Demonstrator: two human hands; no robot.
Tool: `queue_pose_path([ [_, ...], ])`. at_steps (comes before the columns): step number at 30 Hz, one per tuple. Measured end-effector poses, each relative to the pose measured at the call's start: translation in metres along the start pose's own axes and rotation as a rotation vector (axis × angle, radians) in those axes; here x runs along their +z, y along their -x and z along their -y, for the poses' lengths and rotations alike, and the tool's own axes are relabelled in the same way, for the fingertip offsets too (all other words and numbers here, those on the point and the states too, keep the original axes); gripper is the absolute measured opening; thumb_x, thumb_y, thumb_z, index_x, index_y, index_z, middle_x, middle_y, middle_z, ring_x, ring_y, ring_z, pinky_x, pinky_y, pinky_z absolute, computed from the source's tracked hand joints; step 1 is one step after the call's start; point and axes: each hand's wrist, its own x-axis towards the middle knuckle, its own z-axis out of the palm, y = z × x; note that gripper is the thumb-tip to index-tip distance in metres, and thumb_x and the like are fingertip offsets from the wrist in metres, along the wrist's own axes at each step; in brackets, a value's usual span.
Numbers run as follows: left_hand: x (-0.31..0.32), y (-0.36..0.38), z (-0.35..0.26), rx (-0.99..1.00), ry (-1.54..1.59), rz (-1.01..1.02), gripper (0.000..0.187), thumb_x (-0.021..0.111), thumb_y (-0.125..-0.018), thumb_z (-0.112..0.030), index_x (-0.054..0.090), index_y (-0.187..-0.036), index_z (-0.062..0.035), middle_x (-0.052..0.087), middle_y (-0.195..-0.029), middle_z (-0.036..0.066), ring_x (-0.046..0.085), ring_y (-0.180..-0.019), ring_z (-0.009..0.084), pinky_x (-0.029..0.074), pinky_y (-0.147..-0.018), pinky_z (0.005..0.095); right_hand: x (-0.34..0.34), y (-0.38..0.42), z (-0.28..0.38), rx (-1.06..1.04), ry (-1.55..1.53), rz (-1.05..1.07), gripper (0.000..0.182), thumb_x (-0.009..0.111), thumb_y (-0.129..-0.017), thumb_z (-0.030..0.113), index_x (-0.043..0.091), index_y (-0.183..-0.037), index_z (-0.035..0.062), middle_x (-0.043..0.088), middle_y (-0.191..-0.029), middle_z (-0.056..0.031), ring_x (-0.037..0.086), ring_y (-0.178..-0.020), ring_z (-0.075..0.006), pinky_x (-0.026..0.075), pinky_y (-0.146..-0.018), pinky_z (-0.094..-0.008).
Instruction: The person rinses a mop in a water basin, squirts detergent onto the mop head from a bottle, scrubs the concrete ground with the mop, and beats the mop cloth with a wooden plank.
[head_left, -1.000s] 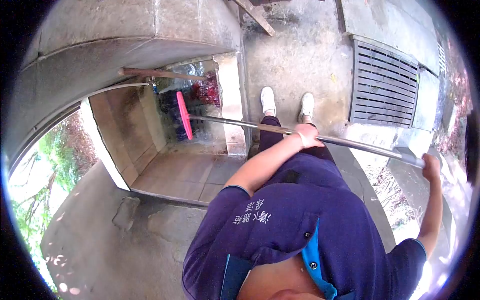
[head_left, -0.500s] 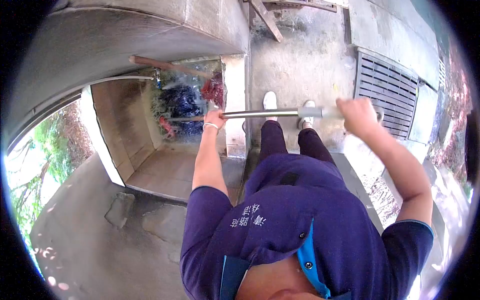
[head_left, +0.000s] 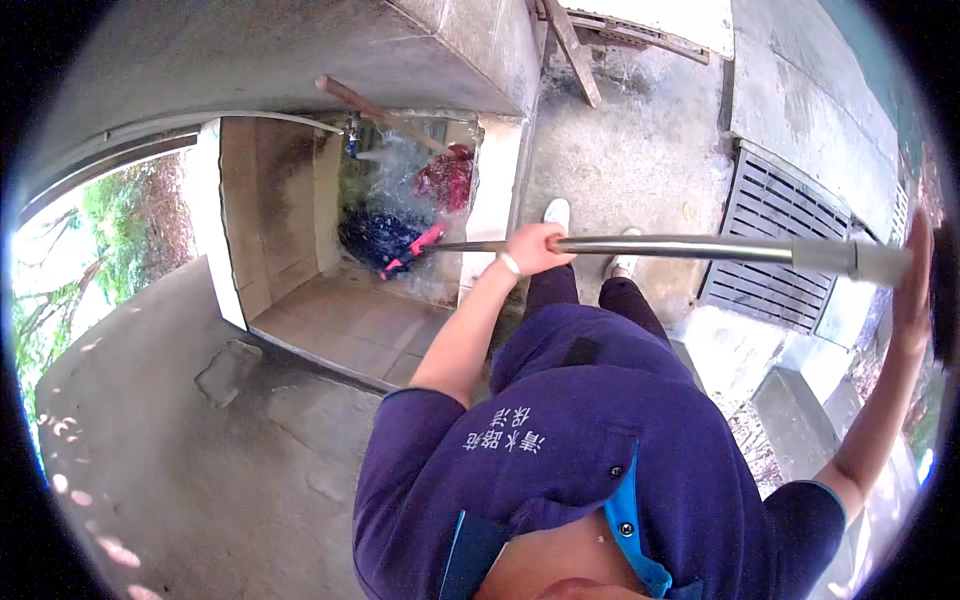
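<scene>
A mop with a shiny metal handle lies across the view, its dark blue head and pink connector inside the tiled washing basin. My left hand is closed around the handle at the basin's right edge. Far to the right, my right hand has its fingers stretched out, the palm against the grey end of the handle. Beside the blue head lies a red mop head with a wooden handle. Water splashes from a blue tap over the basin.
A slatted drain grate is set in the ground at right. My white shoes stand on wet concrete beside the basin's pale wall end. A wooden plank leans at the top. A concrete ledge overhangs the basin.
My left hand has moved right, away from the basin, still around the handle. My right hand has gone farther right and its fingers have straightened. The pink connector has shifted right within the basin.
</scene>
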Motion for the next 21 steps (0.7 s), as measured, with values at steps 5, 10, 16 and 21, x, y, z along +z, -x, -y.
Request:
queue_pose_path([
  [5,0.062,-0.059,0.015,0.035,-0.205,0.451,0.034,0.073,-0.065,-0.04,0.066,-0.071,-0.0077,0.065,-0.068,0.011,0.063,-0.063,0.0242,0.047,-0.059,0.0367,-0.027,0.056,0.027,0.397,0.152,0.096,0.054,0.06,-0.081,0.014,0.045,-0.132,0.019,0.055,-0.123,-0.0027,0.051,-0.113,-0.0169,0.037,-0.098,-0.0355],
  [10,0.132,-0.06,-0.048,0.193,-0.168,0.478,0.029,0.068,-0.071,-0.038,0.066,-0.078,-0.0098,0.065,-0.074,0.011,0.063,-0.072,0.0275,0.048,-0.065,0.0382,-0.028,0.174,-0.01,0.521,0.326,0.23,0.053,0.063,-0.075,0.011,0.051,-0.127,0.0193,0.057,-0.121,0.0016,0.052,-0.114,-0.0155,0.037,-0.101,-0.0358],
  [16,0.152,-0.026,-0.048,0.289,-0.203,0.384,0.026,0.067,-0.076,-0.031,0.054,-0.075,-0.0086,0.06,-0.071,0.01,0.06,-0.072,0.031,0.045,-0.063,0.0442,-0.026,0.22,0.003,0.489,0.335,0.529,0.039,0.056,-0.075,0.001,0.061,-0.112,0.012,0.061,-0.115,-0.0059,0.055,-0.112,-0.0267,0.031,-0.106,-0.0386],
  [21,0.098,-0.003,0.036,0.186,-0.315,0.238,0.023,0.069,-0.073,-0.028,0.057,-0.073,-0.0088,0.061,-0.072,0.01,0.061,-0.072,0.0289,0.046,-0.063,0.042,-0.04,0.077,0.07,0.202,-0.565,1.457,0.022,0.073,-0.056,0.012,0.064,-0.075,0.0054,0.062,-0.073,-0.0169,0.061,-0.075,-0.0351,0.049,-0.073,-0.0411],
])
